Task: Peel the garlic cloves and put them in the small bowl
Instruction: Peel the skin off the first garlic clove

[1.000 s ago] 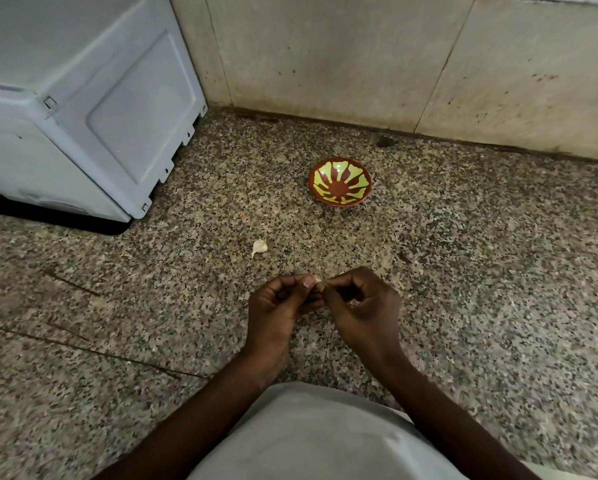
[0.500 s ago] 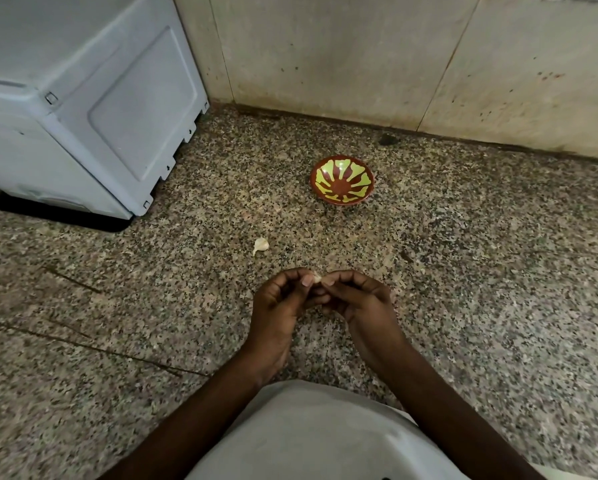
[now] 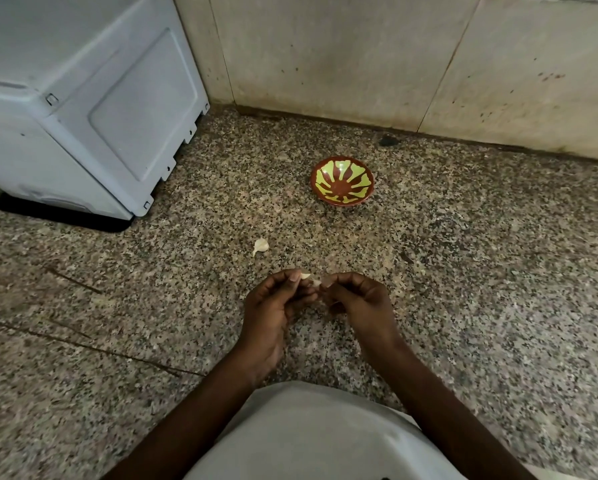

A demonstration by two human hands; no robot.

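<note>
Both hands meet low in the middle of the view, and between them sits a garlic clove, pale and tiny, pinched at the tips. The left hand curls its fingers round the clove's left end, thumb and forefinger clamped on it; the right hand bends its own fingers in from the right and nips what looks like a flake of skin at the clove's other end. Wrists are angled inward and the knuckles face up, above the speckled stone desk. The clove ought to be light and firm, with a papery skin that tears easily and a slick body once bare, so the safe hold is across its fat middle, leaving a tip free for a nail to lift the skin. Squeezing too hard risks it shooting out. A second clove lies on the desk just beyond the hands, a little to the left, its skin seemingly on. The small bowl, red-brown with yellow-green rays, waits farther off and to the right, near the tiled wall; I see nothing in it. A grey appliance fills the far left.
</note>
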